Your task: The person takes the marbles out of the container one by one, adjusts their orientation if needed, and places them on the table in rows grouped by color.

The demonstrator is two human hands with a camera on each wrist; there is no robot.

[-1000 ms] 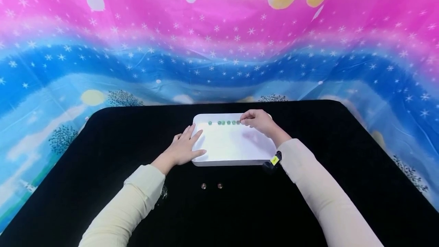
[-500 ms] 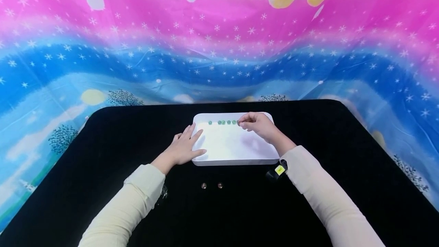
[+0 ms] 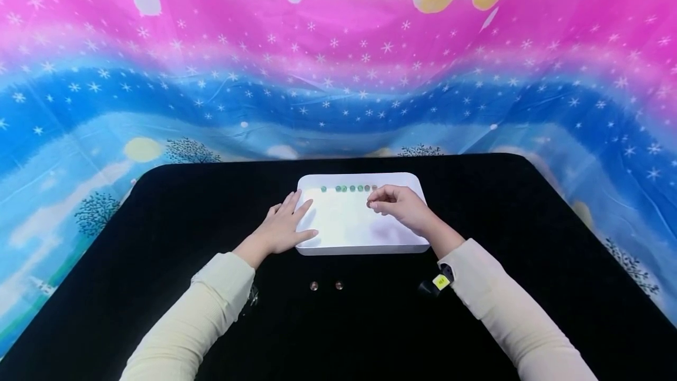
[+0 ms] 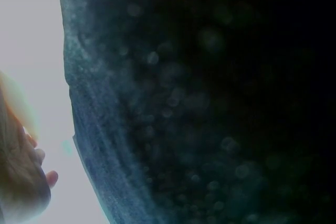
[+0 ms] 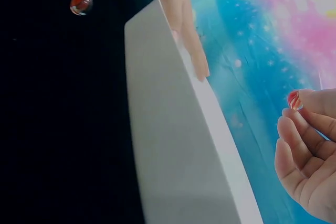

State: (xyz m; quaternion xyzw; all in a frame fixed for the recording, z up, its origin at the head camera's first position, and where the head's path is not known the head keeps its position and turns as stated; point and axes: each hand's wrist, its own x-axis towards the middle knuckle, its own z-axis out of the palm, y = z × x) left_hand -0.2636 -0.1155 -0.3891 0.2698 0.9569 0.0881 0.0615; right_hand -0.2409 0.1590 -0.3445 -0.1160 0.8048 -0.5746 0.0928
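Between its thumb and fingertips, my right hand (image 3: 404,207) pinches a clear marble with red swirls (image 5: 295,100), held above the white tray (image 3: 344,222). Along the tray's far side runs a row of several green marbles (image 3: 352,189), with reddish marbles (image 3: 367,188) at its right end, just beyond the right fingers. My left hand (image 3: 282,225) rests on the tray's left rim, fingers spread. In the left wrist view, only a blurred piece of a hand (image 4: 23,171) shows at the left; dark cloth fills most of the rest.
Two red-swirled marbles (image 3: 339,286) lie on the black tablecloth (image 3: 370,334) in front of the tray. Behind the table hangs a pink and blue patterned cloth (image 3: 338,63). A small black device with a yellow label (image 3: 441,281) is on the right wrist.
My right hand has drawn back from the marble row toward the tray's middle, uncovering the reddish marbles at the right end. The left hand has stayed put.
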